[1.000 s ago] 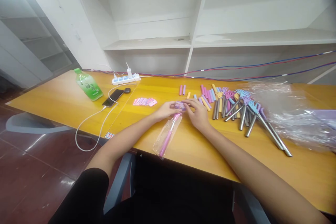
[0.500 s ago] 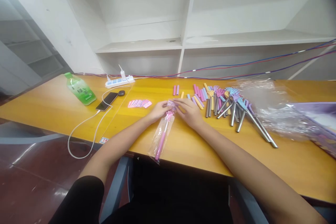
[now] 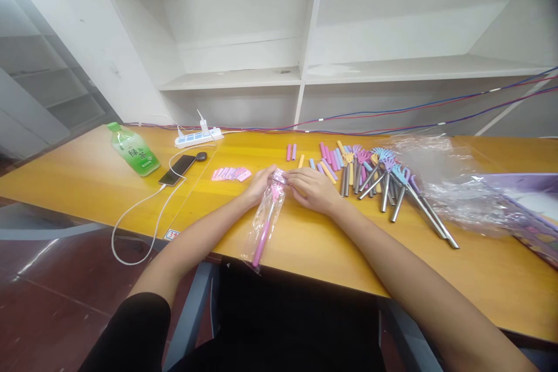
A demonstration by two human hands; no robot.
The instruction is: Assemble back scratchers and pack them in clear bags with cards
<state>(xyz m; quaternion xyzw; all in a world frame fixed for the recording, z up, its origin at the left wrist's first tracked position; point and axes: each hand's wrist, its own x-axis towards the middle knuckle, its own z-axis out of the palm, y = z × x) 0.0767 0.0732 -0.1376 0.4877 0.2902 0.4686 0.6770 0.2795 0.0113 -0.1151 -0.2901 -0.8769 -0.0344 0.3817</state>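
Observation:
A pink back scratcher [image 3: 264,235] lies in a clear plastic bag [image 3: 250,238], its claw end away from me and its handle at the table's front edge. My left hand [image 3: 260,184] pinches the bag's far end from the left. From the right, my right hand [image 3: 314,189] has its fingers closed on the same end, where a pink printed card [image 3: 279,174] shows. Left of my left hand, several similar small cards [image 3: 231,174] lie fanned out. To the right sits a pile of back scratchers [image 3: 386,171] with metal rods and coloured claws, among loose coloured handle sleeves [image 3: 328,170].
A green tea bottle [image 3: 134,150], a phone [image 3: 176,170] on a white cable and a power strip [image 3: 199,137] occupy the left. Clear plastic bags [image 3: 462,186] and a purple box [image 3: 527,192] are at the right. White shelving [image 3: 244,78] rises behind the table.
Both hands and the bagged back scratcher have shifted slightly left and towards me. My right fingers have moved at the bag's far end. The other things stay in place.

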